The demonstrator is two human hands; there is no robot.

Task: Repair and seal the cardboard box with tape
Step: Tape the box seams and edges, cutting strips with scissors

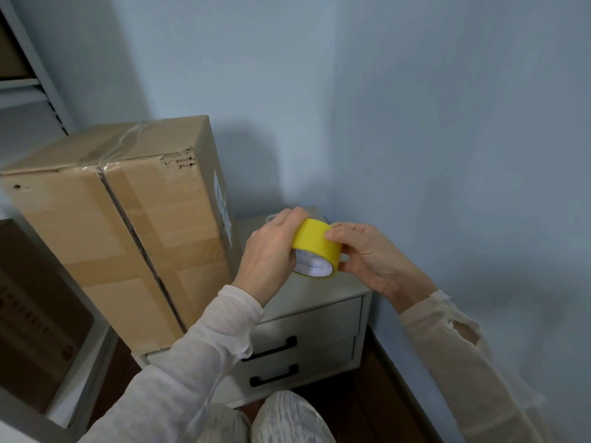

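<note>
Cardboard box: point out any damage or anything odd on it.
The cardboard box is damaged. Its top front edge is torn near the right corner, baring corrugated layers. The centre seam gapes dark down the front face, and the clear tape over it is wrinkled.

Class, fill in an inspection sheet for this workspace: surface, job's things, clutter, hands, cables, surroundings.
Surface: white cabinet top; the box stands on its left part.
Job's things: cardboard box, with a tear at a top corner and old clear tape along its seam; yellow roll of tape.
Clutter: pale thing at the cabinet's back, mostly hidden.
Hands: left hand grips one side of the roll; right hand pinches the other side, thumb on the tape.
Cables: nothing seen.
Surroundings: blue wall; shelf and brown carton at left; dark floor.
</note>
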